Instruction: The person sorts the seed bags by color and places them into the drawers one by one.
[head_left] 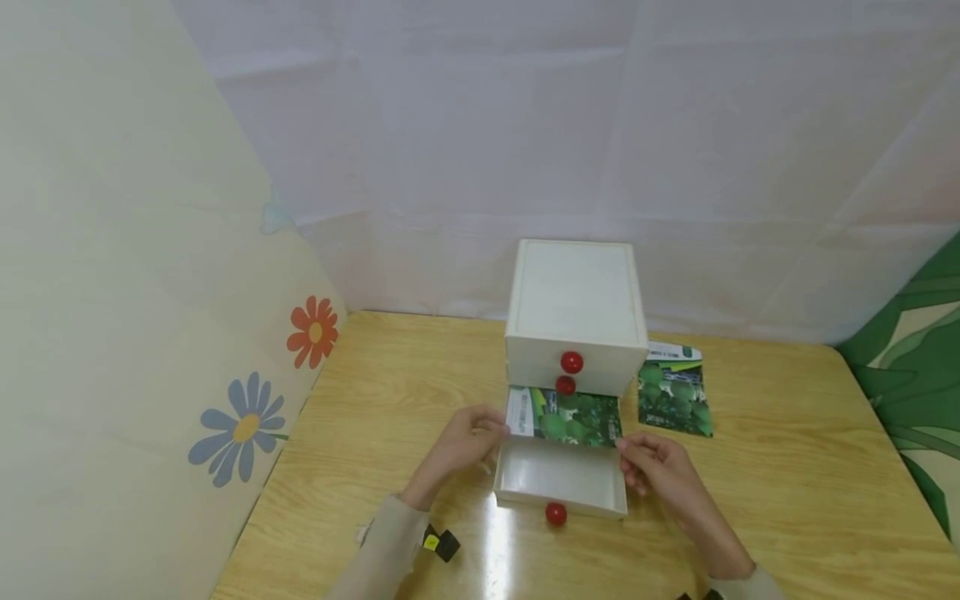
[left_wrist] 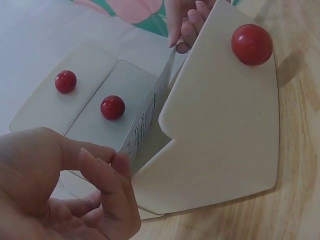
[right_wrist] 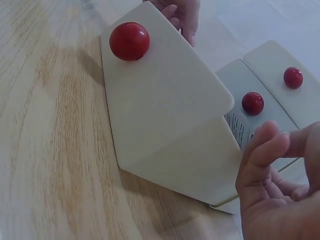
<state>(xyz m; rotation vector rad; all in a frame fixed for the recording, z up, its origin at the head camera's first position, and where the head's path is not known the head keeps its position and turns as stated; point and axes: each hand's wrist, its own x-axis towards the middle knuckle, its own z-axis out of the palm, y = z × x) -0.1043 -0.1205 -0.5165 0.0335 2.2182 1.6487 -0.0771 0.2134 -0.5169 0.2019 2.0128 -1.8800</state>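
My left hand [head_left: 472, 435] pinches the left edge of a flat green printed packet [head_left: 573, 419] between thumb and fingertips. At the packet's right edge, my right hand [head_left: 663, 471] pinches it too. The packet lies sideways over the back part of the pulled-out bottom drawer [head_left: 558, 475] of a small white drawer box [head_left: 581, 292]. In the left wrist view the packet [left_wrist: 145, 120] stands tilted, white barcoded side showing, above the drawer wall. My right fingers [right_wrist: 262, 150] hide most of the packet [right_wrist: 237, 128] in the right wrist view. A red ball knob [head_left: 556, 513] sits on the drawer front.
A second green printed packet [head_left: 675, 390] lies on the wooden table [head_left: 787, 433] just right of the drawer box. Two more red knobs, an upper knob [head_left: 572, 362] and a lower knob [head_left: 566, 385], mark the drawers above. A white cloth wall [head_left: 465, 167] stands behind.
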